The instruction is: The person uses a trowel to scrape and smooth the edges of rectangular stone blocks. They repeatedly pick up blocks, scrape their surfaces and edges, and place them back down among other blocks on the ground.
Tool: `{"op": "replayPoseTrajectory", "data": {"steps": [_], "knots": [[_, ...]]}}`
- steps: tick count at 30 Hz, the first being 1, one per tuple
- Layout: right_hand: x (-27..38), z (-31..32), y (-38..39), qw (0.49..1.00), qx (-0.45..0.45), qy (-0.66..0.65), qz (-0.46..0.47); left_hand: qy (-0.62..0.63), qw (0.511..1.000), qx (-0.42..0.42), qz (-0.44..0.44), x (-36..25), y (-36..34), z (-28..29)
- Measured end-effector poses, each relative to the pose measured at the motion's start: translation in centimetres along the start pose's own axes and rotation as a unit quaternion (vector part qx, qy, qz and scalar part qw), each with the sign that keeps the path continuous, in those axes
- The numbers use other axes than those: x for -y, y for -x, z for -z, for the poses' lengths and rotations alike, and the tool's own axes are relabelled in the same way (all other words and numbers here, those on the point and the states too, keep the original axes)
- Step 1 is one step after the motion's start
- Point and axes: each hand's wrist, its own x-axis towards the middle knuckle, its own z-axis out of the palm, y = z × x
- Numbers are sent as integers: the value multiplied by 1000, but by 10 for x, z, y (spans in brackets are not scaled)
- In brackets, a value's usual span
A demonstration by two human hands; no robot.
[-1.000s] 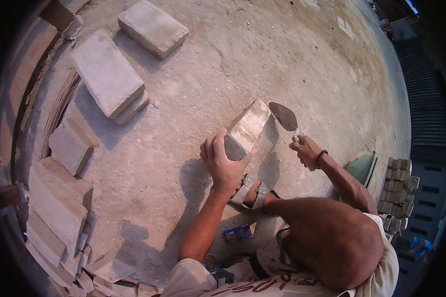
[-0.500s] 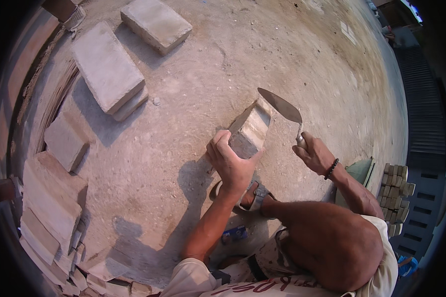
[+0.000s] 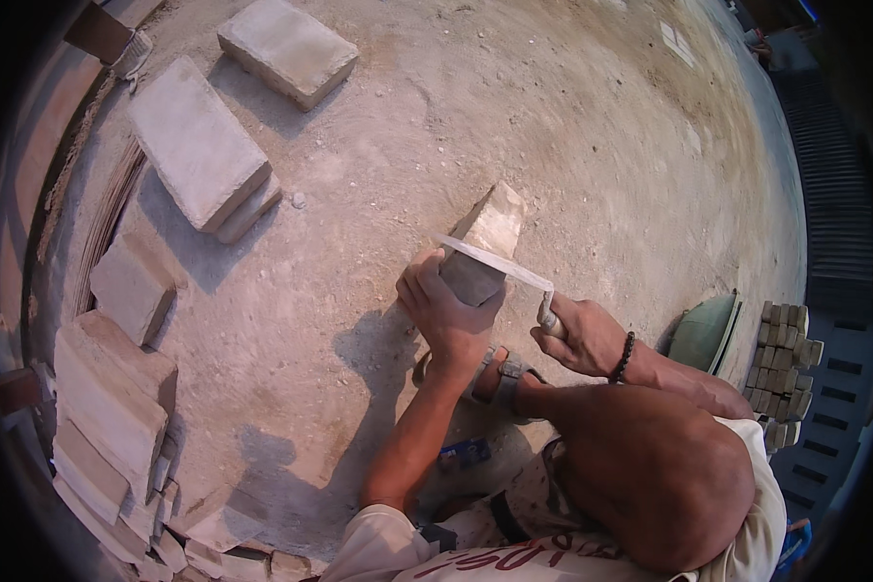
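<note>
Your left hand [image 3: 449,315] clasped the pale brick [image 3: 495,221], probably to steady it. Your right hand [image 3: 589,336], apart, gripped the trowel [image 3: 502,263], blade just beyond your left.

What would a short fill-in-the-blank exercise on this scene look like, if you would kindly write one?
1. The person's right grip holds a ____ by its handle.
2. The grip on the pale block is the person's ____ one.
3. The dark beaded bracelet is worn on the ____ arm.
4. The small packet on the ground is ____ in colour.

Missing words: trowel; left; right; blue.
</note>
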Motion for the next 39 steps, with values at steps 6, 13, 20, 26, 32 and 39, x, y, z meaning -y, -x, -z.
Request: {"op": "replayPoseTrajectory", "data": {"steps": [6, 13, 20, 26, 32, 39], "knots": [[-42, 6, -19, 987, -90, 29, -131, 16, 999, 36, 20, 11, 0, 8], [-82, -15, -23, 989, -86, 57, -107, 30, 998, 54, 30, 10, -2, 9], [-15, -17, 2, 995, -56, 60, 55, 53, 995, 65, 46, 44, 7, 19], [-120, -8, -42, 975, -76, -8, -209, 2, 993, 104, 56, 55, 9, 39], [-78, 15, 0, 930, -113, -310, -163, -62, 973, 193, 111, 65, 3, 64], [-90, -29, -19, 901, 9, -411, -139, -148, 952, 267, -10, 18, -38, 68]]}}
